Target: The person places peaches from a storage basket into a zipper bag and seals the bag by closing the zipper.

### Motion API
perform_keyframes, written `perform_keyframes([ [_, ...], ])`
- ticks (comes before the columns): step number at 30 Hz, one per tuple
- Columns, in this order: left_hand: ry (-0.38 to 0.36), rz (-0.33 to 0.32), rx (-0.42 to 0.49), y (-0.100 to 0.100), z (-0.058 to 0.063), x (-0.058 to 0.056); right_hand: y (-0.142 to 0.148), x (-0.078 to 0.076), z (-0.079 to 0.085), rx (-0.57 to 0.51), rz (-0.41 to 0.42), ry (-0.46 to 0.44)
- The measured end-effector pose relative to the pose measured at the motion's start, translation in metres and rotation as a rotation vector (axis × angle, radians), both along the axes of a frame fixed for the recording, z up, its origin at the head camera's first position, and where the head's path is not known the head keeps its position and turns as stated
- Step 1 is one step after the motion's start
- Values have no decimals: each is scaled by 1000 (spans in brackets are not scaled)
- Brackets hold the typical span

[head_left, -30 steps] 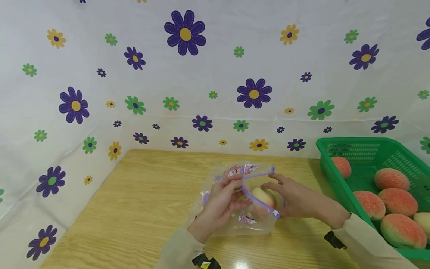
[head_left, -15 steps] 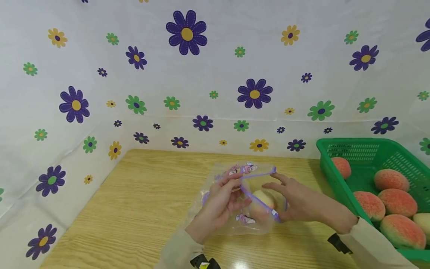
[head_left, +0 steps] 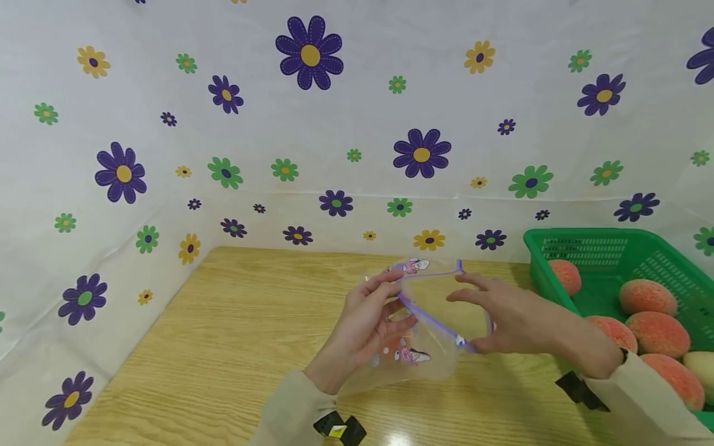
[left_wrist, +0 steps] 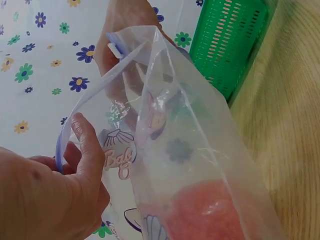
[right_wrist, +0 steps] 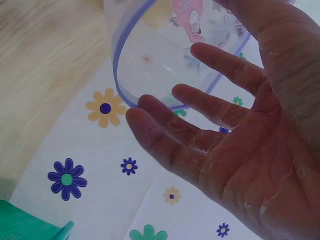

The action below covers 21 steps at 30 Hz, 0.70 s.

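The bag (left_wrist: pixel 200 135) looks thin, glossy plastic, the basket (head_left: pixel 586 244) smooth plastic, the table (head_left: pixel 251 322) glossy wood.

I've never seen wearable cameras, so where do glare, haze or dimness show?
Head view: a glare spot on the wooden table; left wrist view: shiny streaks on the plastic bag, red fruit hazy through it; right wrist view: right hand dim against brighter flowered cloth.

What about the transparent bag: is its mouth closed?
No, the purple edges of the transparent bag stand apart in the head view.
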State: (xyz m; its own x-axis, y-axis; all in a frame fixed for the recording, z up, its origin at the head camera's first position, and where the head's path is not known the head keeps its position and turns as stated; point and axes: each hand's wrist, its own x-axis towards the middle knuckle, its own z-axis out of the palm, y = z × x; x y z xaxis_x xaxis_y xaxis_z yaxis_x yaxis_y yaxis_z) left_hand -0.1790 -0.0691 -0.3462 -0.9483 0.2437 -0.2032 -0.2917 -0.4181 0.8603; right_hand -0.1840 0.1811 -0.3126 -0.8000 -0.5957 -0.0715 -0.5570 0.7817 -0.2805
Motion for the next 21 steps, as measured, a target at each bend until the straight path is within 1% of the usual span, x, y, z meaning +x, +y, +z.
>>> perform_keyframes([
  [5, -1, -22, -10, 1, -3, 0, 12, -1, -1, -47, 10, 16],
  [11, -21, -44, -18, 1, -9, 1, 28, 0, 3, -84, 41, 101],
  [17, -25, -41, -30, 3, -13, 3, 42, 2, 12, -61, -15, 163],
  [21, -26, -31, -39, 3, -13, 3, 53, 1, 15, -51, -14, 222],
])
